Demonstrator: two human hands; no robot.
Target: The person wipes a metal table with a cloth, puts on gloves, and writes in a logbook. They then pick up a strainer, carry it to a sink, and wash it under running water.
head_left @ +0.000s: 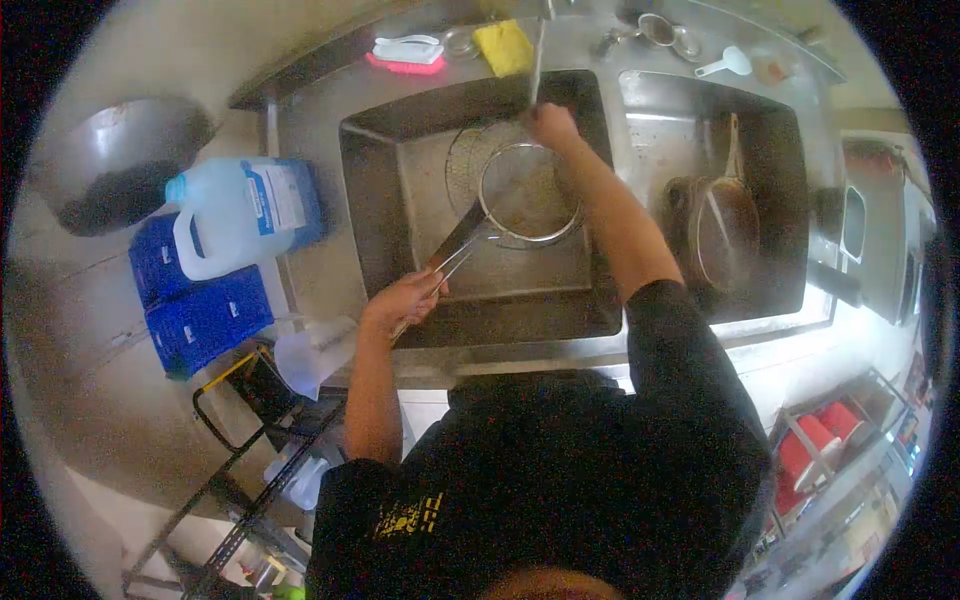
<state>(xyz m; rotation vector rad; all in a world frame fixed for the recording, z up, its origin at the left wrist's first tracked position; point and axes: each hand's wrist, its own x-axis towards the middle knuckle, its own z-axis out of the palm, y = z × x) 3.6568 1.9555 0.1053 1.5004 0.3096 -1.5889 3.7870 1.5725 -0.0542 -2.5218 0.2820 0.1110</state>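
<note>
My left hand [403, 304] is closed around the handle of a round mesh strainer [530, 192], whose rim hangs over the left sink basin [420, 190]. Beneath the strainer a wire basket [463, 170] shows in the basin. My right hand [553, 126] is raised at the basin's back edge, beside the upright faucet pipe [539, 60]. Its fingers are bent and blurred, and whether they grip the pipe cannot be made out. A yellow cloth [504, 48] lies on the ledge just left of the pipe.
In the right basin sits a pan [727, 235]. Brushes [407, 50], small strainers [656, 30] and a white scoop [735, 61] lie along the back ledge. At left are a large jug [235, 215], blue boxes [205, 315] and a wok [135, 150].
</note>
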